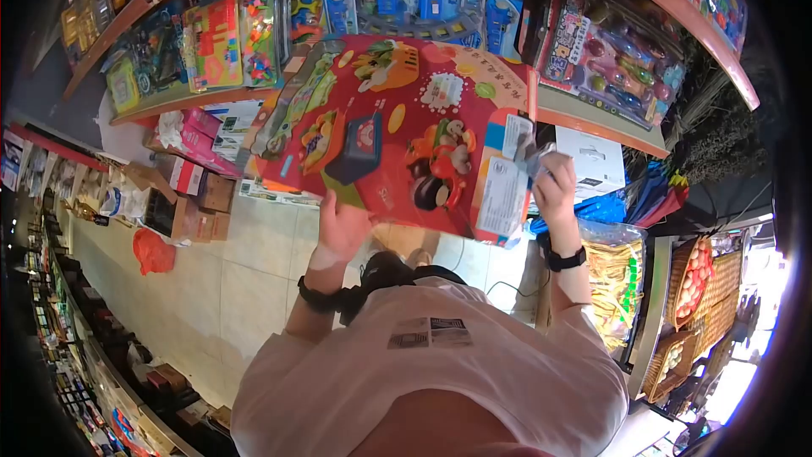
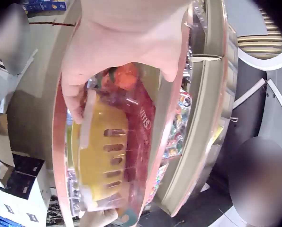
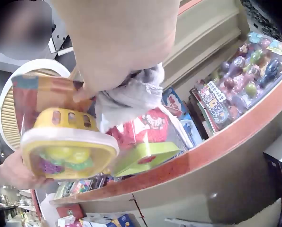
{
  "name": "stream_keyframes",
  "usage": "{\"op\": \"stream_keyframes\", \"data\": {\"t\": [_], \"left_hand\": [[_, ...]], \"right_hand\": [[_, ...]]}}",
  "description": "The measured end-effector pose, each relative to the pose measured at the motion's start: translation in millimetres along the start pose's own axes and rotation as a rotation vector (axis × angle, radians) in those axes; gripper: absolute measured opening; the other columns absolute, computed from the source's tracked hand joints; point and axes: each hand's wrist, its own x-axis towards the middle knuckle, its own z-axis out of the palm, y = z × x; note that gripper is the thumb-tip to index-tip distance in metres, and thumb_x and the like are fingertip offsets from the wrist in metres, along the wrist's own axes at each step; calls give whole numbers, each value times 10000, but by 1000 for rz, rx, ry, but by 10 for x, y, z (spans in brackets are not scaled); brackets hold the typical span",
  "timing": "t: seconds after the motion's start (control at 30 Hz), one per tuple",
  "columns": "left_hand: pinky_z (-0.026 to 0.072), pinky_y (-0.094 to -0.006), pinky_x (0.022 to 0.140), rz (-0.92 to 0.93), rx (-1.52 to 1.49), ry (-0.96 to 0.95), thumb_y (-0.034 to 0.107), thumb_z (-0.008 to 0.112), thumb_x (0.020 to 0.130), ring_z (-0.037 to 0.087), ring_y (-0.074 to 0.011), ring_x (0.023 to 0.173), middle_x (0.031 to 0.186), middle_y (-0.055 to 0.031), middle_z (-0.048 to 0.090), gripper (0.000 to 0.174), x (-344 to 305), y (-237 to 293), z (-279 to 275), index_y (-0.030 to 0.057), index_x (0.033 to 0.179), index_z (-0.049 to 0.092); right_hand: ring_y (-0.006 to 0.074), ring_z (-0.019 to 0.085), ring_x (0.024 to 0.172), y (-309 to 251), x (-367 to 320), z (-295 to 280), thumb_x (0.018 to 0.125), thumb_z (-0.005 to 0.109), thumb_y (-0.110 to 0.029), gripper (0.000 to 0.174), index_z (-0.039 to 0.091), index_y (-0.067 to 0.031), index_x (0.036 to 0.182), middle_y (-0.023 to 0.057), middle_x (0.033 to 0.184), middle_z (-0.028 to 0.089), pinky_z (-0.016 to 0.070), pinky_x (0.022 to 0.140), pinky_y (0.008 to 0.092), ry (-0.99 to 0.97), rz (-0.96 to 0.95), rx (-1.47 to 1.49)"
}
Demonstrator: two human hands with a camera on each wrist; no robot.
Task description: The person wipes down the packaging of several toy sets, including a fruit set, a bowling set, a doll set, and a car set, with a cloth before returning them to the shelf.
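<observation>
I hold a large red toy box (image 1: 397, 127) up in front of the toy shelves with both hands. My left hand (image 1: 342, 224) grips its lower edge, thumb on the clear front and fingers (image 2: 171, 66) behind. A yellow toy basket (image 2: 105, 151) sits under the clear plastic. My right hand (image 1: 554, 182) is at the box's right edge and holds a crumpled grey cloth (image 3: 131, 97) against it. The right wrist view shows the same yellow basket (image 3: 65, 142) and my left hand (image 3: 8, 172) under the box.
Orange-edged shelves (image 1: 592, 123) packed with boxed toys stand right behind the box. Cardboard cartons (image 1: 199, 203) and a red bag (image 1: 152, 250) lie on the tiled floor to the left. Wicker baskets (image 1: 694, 275) and a clear bag of yellow goods (image 1: 613, 288) stand to the right.
</observation>
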Motion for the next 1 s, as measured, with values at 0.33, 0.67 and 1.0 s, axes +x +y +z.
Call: {"op": "stream_keyframes", "data": {"t": [0.33, 0.67, 1.0], "left_hand": [[404, -448, 979, 188, 328, -339, 381, 495, 907, 510, -340, 1176, 1315, -145, 471, 726, 633, 729, 910, 133, 1479, 122], [458, -378, 883, 345, 471, -109, 206, 539, 901, 594, -240, 1009, 1146, -85, 550, 395, 1363, 867, 858, 99, 1271, 450], [375, -289, 937, 586, 747, 461, 193, 584, 901, 515, -174, 1104, 1165, -80, 569, 400, 2289, 1796, -189, 15, 1237, 461]], "right_hand": [[285, 542, 734, 328, 1057, 244, 846, 558, -32, 62, 583, 21, 829, 128, 802, 556, 440, 663, 335, 498, 384, 123], [211, 461, 595, 1254, 1302, 721, 915, 583, -210, 258, 579, 17, 791, 150, 679, 544, 416, 599, 333, 648, 610, 133], [131, 577, 757, 1672, 1653, 854, 888, 594, -248, 260, 657, -15, 985, 103, 846, 666, 460, 703, 303, 520, 832, 406]]}}
